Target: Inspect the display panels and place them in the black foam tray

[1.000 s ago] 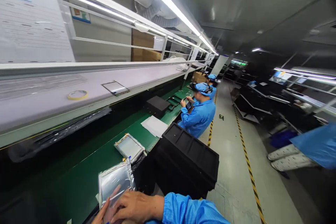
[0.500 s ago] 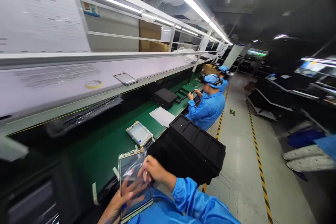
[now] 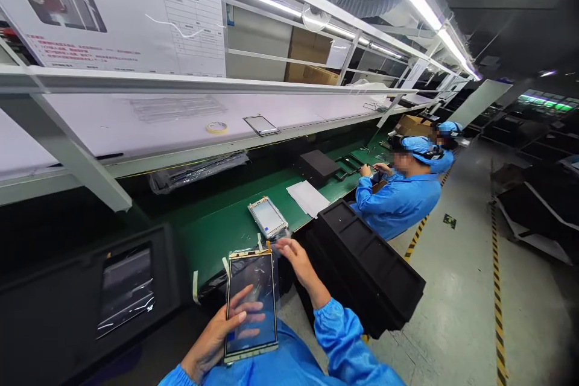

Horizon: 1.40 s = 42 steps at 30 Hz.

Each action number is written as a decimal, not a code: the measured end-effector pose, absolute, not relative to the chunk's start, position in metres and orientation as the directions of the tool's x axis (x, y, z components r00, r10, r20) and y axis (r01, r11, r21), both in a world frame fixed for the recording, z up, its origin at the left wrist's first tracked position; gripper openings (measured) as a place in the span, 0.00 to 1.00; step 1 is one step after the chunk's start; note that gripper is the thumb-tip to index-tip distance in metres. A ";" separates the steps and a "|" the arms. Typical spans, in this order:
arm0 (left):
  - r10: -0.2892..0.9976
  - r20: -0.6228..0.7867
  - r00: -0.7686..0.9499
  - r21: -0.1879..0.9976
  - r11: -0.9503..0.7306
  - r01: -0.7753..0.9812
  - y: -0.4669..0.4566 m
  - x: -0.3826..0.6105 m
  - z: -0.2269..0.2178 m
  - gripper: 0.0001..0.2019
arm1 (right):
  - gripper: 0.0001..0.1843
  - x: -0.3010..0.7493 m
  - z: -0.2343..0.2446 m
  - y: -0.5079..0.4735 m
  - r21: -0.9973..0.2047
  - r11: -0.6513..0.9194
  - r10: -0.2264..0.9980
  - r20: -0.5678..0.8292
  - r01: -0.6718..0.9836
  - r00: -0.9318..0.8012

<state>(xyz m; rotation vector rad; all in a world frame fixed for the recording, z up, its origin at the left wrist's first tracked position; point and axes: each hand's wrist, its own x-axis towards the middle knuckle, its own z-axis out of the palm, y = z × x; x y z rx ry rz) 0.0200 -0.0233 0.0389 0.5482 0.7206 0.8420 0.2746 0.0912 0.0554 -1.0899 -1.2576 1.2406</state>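
Note:
A glass touch panel [image 3: 257,274] with a dark border and a pale lower edge is tilted up in front of my body. My left hand [image 3: 215,332] grips its left side, thumb on the front and fingers spread behind, seen through the glass. Just off the panel's upper right corner, by a small orange flex tab [image 3: 268,246], is my right hand [image 3: 296,262]. Its fingertips are pinched together on what looks like a thin clear film, faint along the panel's right edge. Beyond, a stack of similar panels [image 3: 268,217] lies on the green bench [image 3: 212,226].
Black trays [image 3: 371,253] are stacked close to my right arm. At left stands a black tray [image 3: 174,277] holding a plastic-wrapped panel [image 3: 126,289]. White strips [image 3: 195,286] hang on the bench edge. White sheets [image 3: 307,198] lie further along, near a seated co-worker [image 3: 398,193].
My right hand has moved off the panel's face to beyond its upper right corner. The left hand still holds the panel. The view has swung left.

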 end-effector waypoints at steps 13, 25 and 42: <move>0.829 -0.395 0.396 0.680 0.554 -0.481 -0.035 0.011 0.038 0.30 | 0.29 0.215 0.005 0.073 -0.905 -0.353 0.879 -0.232 -0.239 -0.417; 0.816 -0.558 0.152 0.654 0.546 -0.524 -0.055 -0.028 0.037 0.22 | 0.15 0.240 0.023 0.020 -0.981 -0.176 0.595 -0.176 0.086 -0.784; 0.605 -0.620 -0.499 0.769 0.343 -0.539 -0.067 -0.057 0.017 0.26 | 0.09 0.253 -0.136 0.138 -0.580 -0.451 0.805 -0.592 0.678 0.029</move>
